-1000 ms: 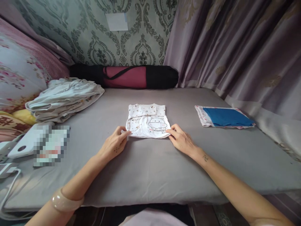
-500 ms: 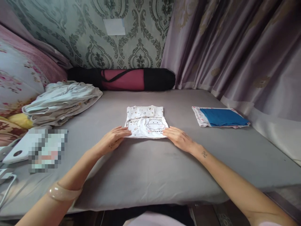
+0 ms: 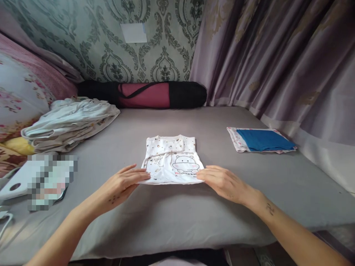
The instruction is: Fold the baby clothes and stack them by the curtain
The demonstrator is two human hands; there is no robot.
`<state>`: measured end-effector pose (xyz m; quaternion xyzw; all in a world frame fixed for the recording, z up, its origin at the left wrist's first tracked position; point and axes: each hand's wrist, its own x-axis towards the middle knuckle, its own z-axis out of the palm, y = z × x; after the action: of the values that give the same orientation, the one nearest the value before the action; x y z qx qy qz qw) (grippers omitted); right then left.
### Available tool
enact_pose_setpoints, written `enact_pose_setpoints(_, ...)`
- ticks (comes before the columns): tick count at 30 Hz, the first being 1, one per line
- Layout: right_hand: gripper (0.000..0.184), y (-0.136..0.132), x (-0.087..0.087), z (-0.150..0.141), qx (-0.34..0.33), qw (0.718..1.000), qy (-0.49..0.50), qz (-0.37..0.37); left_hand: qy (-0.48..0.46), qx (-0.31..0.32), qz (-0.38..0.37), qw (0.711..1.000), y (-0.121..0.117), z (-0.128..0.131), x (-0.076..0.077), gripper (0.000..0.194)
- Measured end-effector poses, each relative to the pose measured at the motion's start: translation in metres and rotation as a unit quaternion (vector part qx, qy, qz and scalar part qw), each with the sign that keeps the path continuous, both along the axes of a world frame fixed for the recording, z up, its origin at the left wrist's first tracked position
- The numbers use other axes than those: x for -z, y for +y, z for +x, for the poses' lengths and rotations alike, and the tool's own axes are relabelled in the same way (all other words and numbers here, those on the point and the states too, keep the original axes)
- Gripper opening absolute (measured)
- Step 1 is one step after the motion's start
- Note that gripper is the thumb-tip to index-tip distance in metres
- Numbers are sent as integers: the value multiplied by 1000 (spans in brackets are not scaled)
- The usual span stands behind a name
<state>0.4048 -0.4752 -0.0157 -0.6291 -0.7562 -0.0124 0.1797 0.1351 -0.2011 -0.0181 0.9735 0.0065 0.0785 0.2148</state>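
Observation:
A small white baby shirt (image 3: 166, 162), printed with dots and a cartoon animal, lies partly folded on the grey bed sheet (image 3: 172, 218). Its near edge is pinched at the left corner by my left hand (image 3: 123, 183), thumb beneath and fingers on top. At the near right corner my right hand (image 3: 224, 183) grips the same edge in the same way. The near edge looks slightly raised from the sheet. One sleeve is folded across the upper part of the shirt.
Folded blue cloth (image 3: 266, 140) rests on a patterned white one (image 3: 234, 139) at the right. Rumpled pale clothes (image 3: 74, 120) are piled at the left, with a white device (image 3: 20, 181) nearer me. Along the wall lies a black and maroon bag (image 3: 144, 95).
Both hands have come nearer to me, drawing the shirt along the sheet. The shirt now sits lower in view, still held by both near corners.

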Motion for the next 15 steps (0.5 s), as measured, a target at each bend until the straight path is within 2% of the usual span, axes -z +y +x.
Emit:
enact_pose_setpoints(3,30,7,-5,6,43,997,65,-23,3,-116,-84,990,1,9,5,31)
enact_pose_setpoints(6,26,27,-8,19,151,978,137,-34,-30,-210,-180,960,7,32,7,32)
enact_pose_setpoints(9,24,54,-6,33,254,951,174,-30,-83,-271,-244,927,14,61,10,33)
enact_pose_setpoints(11,23,75,-1,42,301,939,169,-6,-96,-317,-244,911,21,80,14,32)
enact_pose_setpoints(15,23,114,14,57,351,926,136,16,-87,-388,-177,900,37,116,26,27)
